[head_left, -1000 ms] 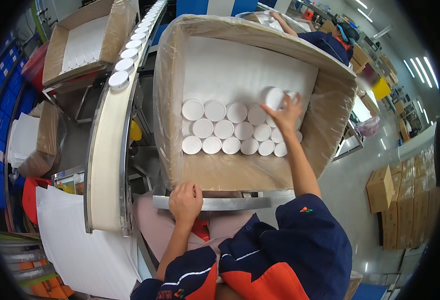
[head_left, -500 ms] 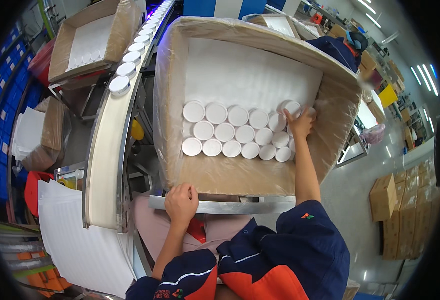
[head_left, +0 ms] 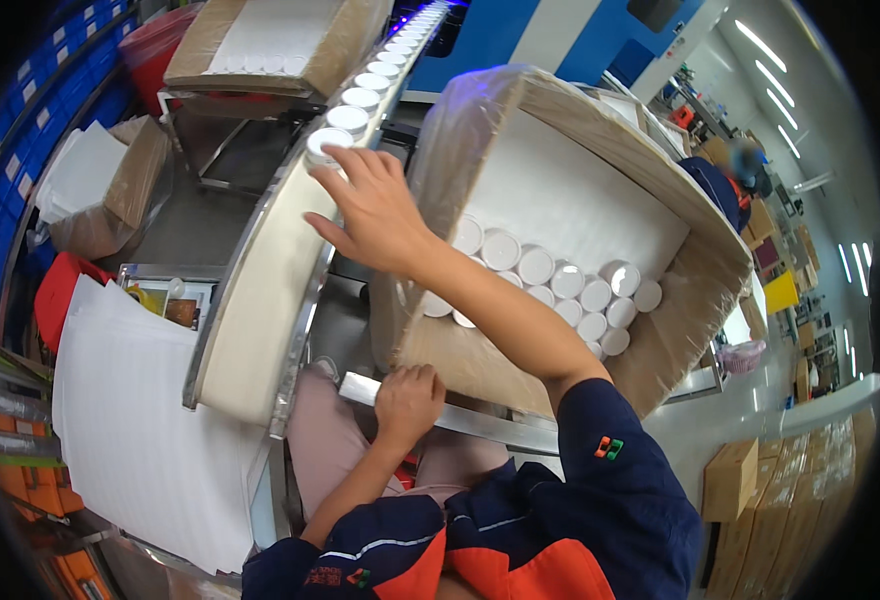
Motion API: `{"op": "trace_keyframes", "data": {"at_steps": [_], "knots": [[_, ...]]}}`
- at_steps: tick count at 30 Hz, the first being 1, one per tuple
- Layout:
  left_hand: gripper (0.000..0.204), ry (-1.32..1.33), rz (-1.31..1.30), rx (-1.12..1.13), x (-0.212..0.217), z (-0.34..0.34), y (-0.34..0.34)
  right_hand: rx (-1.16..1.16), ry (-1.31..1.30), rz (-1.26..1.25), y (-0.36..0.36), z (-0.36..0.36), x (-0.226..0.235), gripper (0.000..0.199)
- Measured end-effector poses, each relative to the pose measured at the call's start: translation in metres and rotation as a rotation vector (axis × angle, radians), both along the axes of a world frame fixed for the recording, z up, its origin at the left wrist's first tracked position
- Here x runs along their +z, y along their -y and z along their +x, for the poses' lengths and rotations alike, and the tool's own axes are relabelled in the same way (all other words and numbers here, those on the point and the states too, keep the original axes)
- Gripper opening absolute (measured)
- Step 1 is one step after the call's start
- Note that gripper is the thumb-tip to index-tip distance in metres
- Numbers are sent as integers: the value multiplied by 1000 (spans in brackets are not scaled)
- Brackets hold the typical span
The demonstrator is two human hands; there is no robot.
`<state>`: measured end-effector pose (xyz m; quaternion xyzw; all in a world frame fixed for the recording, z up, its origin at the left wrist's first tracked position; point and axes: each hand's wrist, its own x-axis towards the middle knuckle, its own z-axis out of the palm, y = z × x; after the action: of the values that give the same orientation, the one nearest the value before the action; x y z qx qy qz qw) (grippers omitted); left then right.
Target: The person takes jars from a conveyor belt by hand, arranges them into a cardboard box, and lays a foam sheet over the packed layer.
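A large cardboard box (head_left: 705, 270), lined with clear plastic and tilted toward me, holds several white round jars (head_left: 560, 285) in rows. More white jars (head_left: 360, 100) ride in a line on the curved conveyor belt (head_left: 260, 320) to its left. My right hand (head_left: 375, 215) reaches across to the belt with fingers spread, fingertips at the nearest jar (head_left: 327, 145), holding nothing. My left hand (head_left: 410, 400) rests curled on the metal bar (head_left: 460, 415) under the box's front edge.
A stack of white sheets (head_left: 140, 420) lies at the lower left beside a red bin (head_left: 60, 290). Another lined carton (head_left: 260, 40) stands at the top left. Brown boxes (head_left: 750, 490) sit on the floor at the right, and a person (head_left: 750, 165) stands behind the box.
My right hand has left the jars inside the box and swung left to the conveyor's nearest jar. My view has shifted left with it. The left hand stays on the metal bar.
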<state>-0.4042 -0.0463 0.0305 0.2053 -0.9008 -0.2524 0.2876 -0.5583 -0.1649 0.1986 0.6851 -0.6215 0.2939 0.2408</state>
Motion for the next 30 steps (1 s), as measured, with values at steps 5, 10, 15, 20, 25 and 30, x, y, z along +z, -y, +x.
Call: {"op": "trace_keyframes", "data": {"at_steps": [5,10,15,20,25,30], "knots": [[14,-29,48,-131,3,-7,-8,-434,-140,577,92,-56,-19,52],[14,-23,62,-135,-2,8,0,41,-5,474,43,22,71,28],[10,-88,-90,-164,1,3,4,615,-72,49,-23,77,142,25],[25,16,129,-184,-25,7,1,590,52,46,-7,146,80,25],[25,-153,132,-130,-3,0,-3,525,73,13,-39,119,92,26],[15,-238,-27,-18,-5,-2,-3,473,130,-24,-37,83,89,26]]}}
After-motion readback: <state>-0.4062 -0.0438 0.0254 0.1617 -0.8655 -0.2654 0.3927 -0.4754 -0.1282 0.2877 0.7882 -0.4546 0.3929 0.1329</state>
